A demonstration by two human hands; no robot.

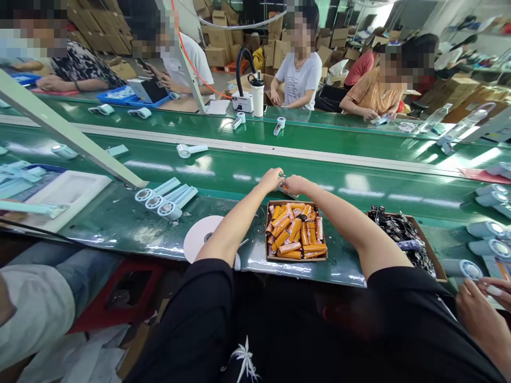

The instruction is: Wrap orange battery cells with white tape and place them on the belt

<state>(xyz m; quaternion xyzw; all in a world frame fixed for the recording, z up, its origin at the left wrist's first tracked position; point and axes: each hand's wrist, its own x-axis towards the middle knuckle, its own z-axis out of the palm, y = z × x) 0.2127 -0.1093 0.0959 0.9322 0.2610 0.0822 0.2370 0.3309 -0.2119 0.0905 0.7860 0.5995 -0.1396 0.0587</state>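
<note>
Through the head camera I have both hands close together just beyond the box (296, 259) of orange cells (294, 230), with a small pale part (292, 195) between and under them, over the near side of the green belt (239, 162). My right hand (297, 185) has its fingers curled over the part, pinching it; my left hand (272, 180) is beside it with bent fingers, and I cannot tell whether they are closed on anything. I also cannot tell whether the part rests on the surface. Left of the box, a white disc (195, 239) lies partly behind my left forearm, and farther left three pale blue fans (154, 202) lie side by side. Right of the box is a tray (426, 244) heaped with dark wired pieces (399, 234). Another person's hands (481, 306) show at the right edge, near more fans.
</note>
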